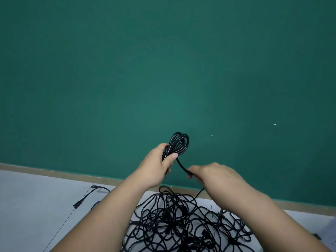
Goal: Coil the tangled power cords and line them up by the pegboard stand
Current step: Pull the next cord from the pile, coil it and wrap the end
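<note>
- Coil [179, 143] of black power cord is held up in front of the green wall [163, 70], well above the floor [36, 206], its loops gathered into a narrow bundle.
- The left hand [154, 166] grasps the lower part of the coil, with the fingers wrapped round the bundle and the thumb pressed across its front.
- A single strand [181, 166] runs from the coil down and to the right, into the right hand [216, 176].
- The right hand pinches that strand between thumb and curled fingers; it sits a little lower than the left hand, near it but not touching.
- Below the right hand the cord drops toward the floor.
- A tangled pile [181, 220] of black cords lies on the pale floor under both forearms, close to the foot of the wall, with a few plug ends showing among the loops.
- One looser cord [91, 192] lies left of the pile, partly hidden by the left forearm, and its plug [76, 206] rests on the floor.
- A tan skirting strip [54, 170] runs along the base of the wall.
</note>
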Motion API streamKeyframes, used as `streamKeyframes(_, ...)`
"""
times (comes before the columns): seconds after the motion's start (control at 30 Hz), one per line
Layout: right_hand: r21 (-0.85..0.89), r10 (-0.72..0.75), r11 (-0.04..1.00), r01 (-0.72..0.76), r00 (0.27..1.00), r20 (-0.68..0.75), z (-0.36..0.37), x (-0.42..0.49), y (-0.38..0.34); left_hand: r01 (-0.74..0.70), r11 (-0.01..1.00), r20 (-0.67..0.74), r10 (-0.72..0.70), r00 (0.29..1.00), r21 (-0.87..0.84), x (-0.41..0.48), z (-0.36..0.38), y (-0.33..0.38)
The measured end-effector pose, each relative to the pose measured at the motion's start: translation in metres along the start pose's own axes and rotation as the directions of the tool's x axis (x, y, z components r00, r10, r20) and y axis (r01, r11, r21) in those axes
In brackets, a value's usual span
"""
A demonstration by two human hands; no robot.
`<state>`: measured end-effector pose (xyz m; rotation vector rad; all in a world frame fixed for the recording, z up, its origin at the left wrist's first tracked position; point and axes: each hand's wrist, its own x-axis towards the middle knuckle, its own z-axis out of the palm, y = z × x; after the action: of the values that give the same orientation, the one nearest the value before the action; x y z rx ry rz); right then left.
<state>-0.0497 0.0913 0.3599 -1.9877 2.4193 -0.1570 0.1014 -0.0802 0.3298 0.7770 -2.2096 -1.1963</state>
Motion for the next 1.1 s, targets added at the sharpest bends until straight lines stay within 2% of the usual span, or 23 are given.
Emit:
streamKeyframes(0.07,0.006,-0.044,0.999,0.044,0.996,-0.075,-0.010,-0.002,0.003,-0.014,0.987,0.134,-0.007,0.991,0.160,0.000,-0.007,-0.004)
streamKeyframes(0.17,0.048,-0.106,0.992,0.118,0.975,-0.195,-0.021,-0.005,0.019,-0.018,0.949,0.349,-0.098,0.932,0.315,-0.003,-0.009,-0.003)
streamKeyframes(0.27,0.095,-0.188,0.971,0.220,0.945,-0.268,-0.023,-0.008,0.029,-0.138,0.849,0.469,-0.140,0.872,0.509,-0.009,0.003,0.006)
streamKeyframes(0.4,0.088,-0.242,0.957,0.275,0.929,-0.279,-0.024,-0.005,0.026,-0.295,0.775,0.569,-0.098,0.817,0.558,-0.019,0.025,0.028)
streamKeyframes(0.47,0.204,-0.216,0.938,0.280,0.933,-0.287,-0.022,-0.003,0.030,-0.358,0.743,0.604,-0.077,0.794,0.566,-0.026,0.034,0.040)
streamKeyframes(0.53,0.429,-0.104,0.878,0.212,0.960,-0.260,-0.023,-0.004,0.041,-0.436,0.702,0.611,0.002,0.792,0.563,-0.031,0.037,0.047)
streamKeyframes(0.57,0.551,-0.044,0.818,0.166,0.973,-0.228,-0.025,-0.006,0.048,-0.469,0.691,0.598,0.066,0.799,0.550,-0.033,0.036,0.050)
streamKeyframes(0.67,0.842,0.085,0.538,0.028,0.992,-0.088,-0.028,-0.014,0.068,-0.559,0.662,0.514,0.294,0.806,0.499,-0.037,0.028,0.057)
streamKeyframes(0.7,0.884,0.103,0.467,-0.017,0.994,-0.035,-0.027,-0.016,0.072,-0.583,0.651,0.482,0.357,0.800,0.486,-0.039,0.025,0.060)
streamKeyframes(0.77,0.919,0.093,0.392,-0.048,0.996,0.012,-0.023,-0.016,0.074,-0.601,0.658,0.412,0.443,0.796,0.453,-0.043,0.020,0.064)
streamKeyframes(0.83,0.944,0.077,0.325,-0.050,0.997,0.026,-0.020,-0.016,0.065,-0.568,0.722,0.308,0.478,0.823,0.396,-0.045,0.017,0.063)
streamKeyframes(0.9,0.959,0.073,0.276,-0.072,0.996,0.054,-0.019,-0.012,0.056,-0.500,0.810,0.188,0.463,0.866,0.308,-0.045,0.014,0.059)
streamKeyframes(1.0,0.971,0.088,0.232,-0.063,0.995,0.043,-0.016,-0.007,0.039,-0.358,0.930,0.021,0.358,0.934,0.080,-0.038,0.010,0.049)
streamKeyframes(1.07,0.953,0.150,0.295,-0.073,0.988,0.029,-0.014,-0.003,0.022,-0.274,0.961,-0.071,0.275,0.959,0.027,-0.032,0.009,0.038)
streamKeyframes(1.1,0.926,0.173,0.368,-0.084,0.985,0.020,-0.010,-0.002,0.013,-0.234,0.971,-0.095,0.236,0.967,0.041,-0.029,0.010,0.032)
